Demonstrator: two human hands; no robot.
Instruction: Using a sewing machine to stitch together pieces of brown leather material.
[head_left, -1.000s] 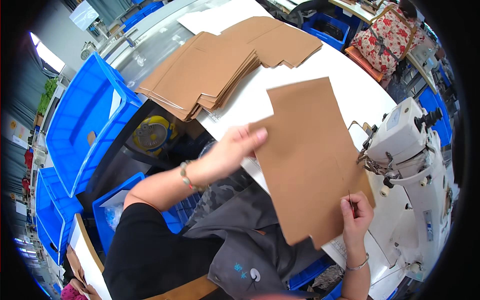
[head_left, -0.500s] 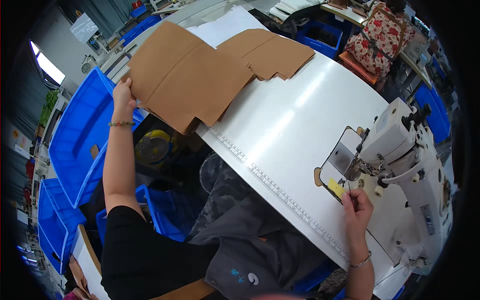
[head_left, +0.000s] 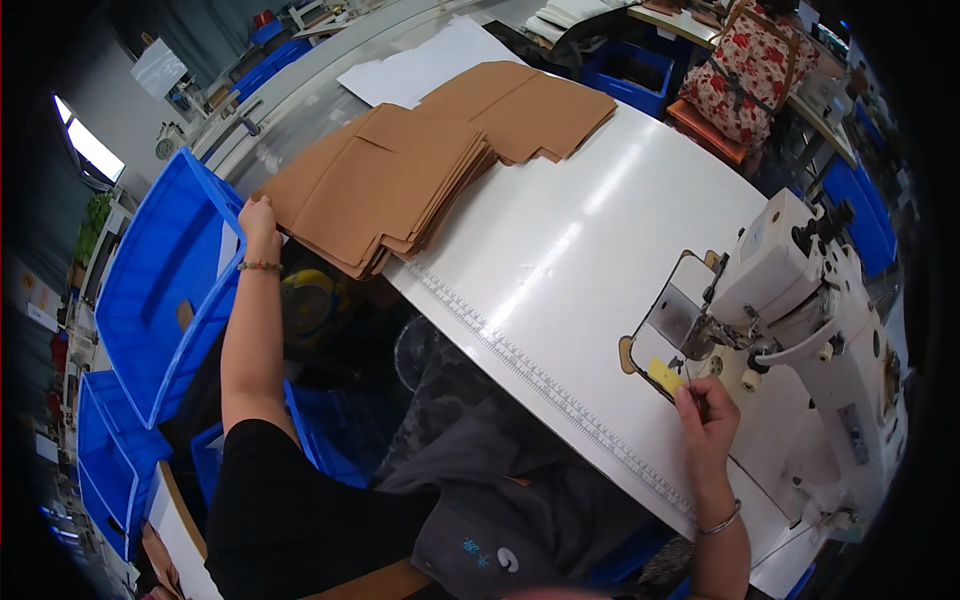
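My left hand [head_left: 258,218] pinches the left edge of a brown sheet on a stack of brown cut pieces [head_left: 370,175] on the white worktable [head_left: 570,250]. A second brown stack [head_left: 535,110] lies beside it, toward the back right. My right hand [head_left: 708,410] is closed on a thin metal tool, partly hidden by the fingers, beside a small yellow piece [head_left: 663,374] at the sewing machine's plate [head_left: 675,318]. The white sewing machine [head_left: 770,260] stands on the right. A printed ruler strip runs along the table's front edge.
Blue plastic bins [head_left: 160,300] stand at the left and under the table, beside a small yellow fan [head_left: 312,300]. White sheets [head_left: 430,55] lie behind the brown stacks. A co-worker in a floral top [head_left: 735,70] sits at the back right, near more blue bins [head_left: 625,75].
My left hand has carried a brown sheet from over the machine to the left stack, where it now lies lower and flatter. My right hand stays by the machine; the table surface is uncovered.
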